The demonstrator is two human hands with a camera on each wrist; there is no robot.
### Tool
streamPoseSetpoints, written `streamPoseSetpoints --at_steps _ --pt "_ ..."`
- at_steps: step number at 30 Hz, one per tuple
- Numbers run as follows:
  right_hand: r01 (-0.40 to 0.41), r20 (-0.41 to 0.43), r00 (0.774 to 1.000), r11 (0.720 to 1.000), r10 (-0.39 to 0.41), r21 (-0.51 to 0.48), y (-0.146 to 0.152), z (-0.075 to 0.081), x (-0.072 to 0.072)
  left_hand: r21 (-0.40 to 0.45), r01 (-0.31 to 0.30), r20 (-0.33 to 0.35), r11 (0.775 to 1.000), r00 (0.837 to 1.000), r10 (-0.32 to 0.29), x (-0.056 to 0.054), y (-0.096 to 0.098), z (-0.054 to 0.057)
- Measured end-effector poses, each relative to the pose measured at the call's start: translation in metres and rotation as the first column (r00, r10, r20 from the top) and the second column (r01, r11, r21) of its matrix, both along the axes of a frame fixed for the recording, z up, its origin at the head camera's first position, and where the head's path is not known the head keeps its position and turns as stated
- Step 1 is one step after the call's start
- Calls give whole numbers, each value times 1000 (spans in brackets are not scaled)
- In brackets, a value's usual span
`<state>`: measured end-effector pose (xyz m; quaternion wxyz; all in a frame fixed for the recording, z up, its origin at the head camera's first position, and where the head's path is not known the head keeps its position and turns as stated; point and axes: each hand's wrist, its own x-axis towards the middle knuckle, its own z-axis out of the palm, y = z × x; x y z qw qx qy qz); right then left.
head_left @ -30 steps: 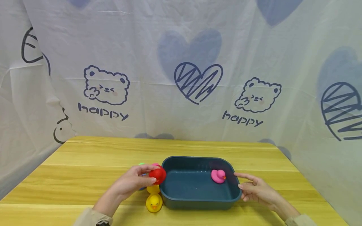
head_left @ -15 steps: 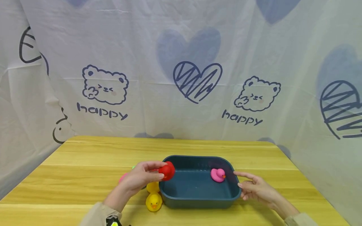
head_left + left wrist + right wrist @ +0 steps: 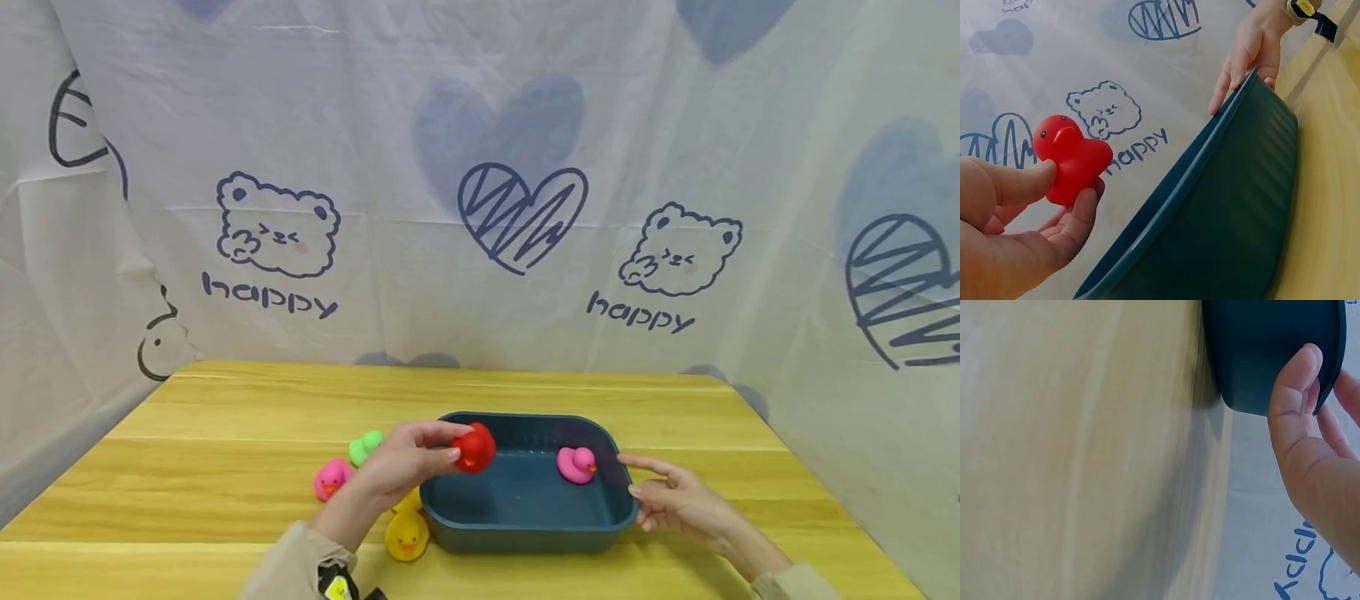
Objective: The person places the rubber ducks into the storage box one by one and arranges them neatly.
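A red rubber duck (image 3: 476, 450) is pinched between the thumb and fingers of my left hand (image 3: 408, 458), held up over the left part of a dark teal bin (image 3: 525, 540). In the left wrist view the duck (image 3: 1075, 159) faces the camera, above the bin's rim. My right hand (image 3: 678, 500) is at the bin's right end, index finger extended to the rim and thumb beside it. From the right wrist view, that thumb (image 3: 1297, 372) lies along the bin's outer wall (image 3: 1247, 362). A pink rubber duck (image 3: 576, 465) sits inside the bin on the right.
Left of the bin, a green duck (image 3: 364, 447) and another pink duck (image 3: 332, 479) stand on the wooden table (image 3: 225, 467). Yellow ducks (image 3: 407, 536) stand close against the bin's left end, partly behind my left arm. A printed cloth (image 3: 405, 250) hangs behind the table.
My left hand has carried the red duck rightward, from beside the bin's left rim to over its inside. The green and pink ducks have come into view behind it. My right hand stays in place.
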<state>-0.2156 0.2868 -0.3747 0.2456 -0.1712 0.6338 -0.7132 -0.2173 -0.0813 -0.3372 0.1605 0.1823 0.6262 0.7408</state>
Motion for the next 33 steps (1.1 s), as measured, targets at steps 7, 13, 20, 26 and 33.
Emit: streamPoseSetpoints --at_steps 7,13,20,26,33 --pt "-9 -16 1000 1000 9 -13 0 -1 0 5 -37 30 999 999 37 -4 18 2" --pt "-12 -19 1000 1000 11 -15 0 -1 0 31 -85 39 996 996 84 -10 34 0" --pt "-13 -7 1000 1000 13 -9 1 -1 0 46 -117 16 992 993 116 -15 55 0" --pt "-13 5 1000 1000 13 -3 2 -2 0 56 -119 43 991 992 117 -19 70 1" --pt "-12 -1 1000 1000 12 -5 2 -3 1 73 -174 73 982 983 169 -27 83 -3"
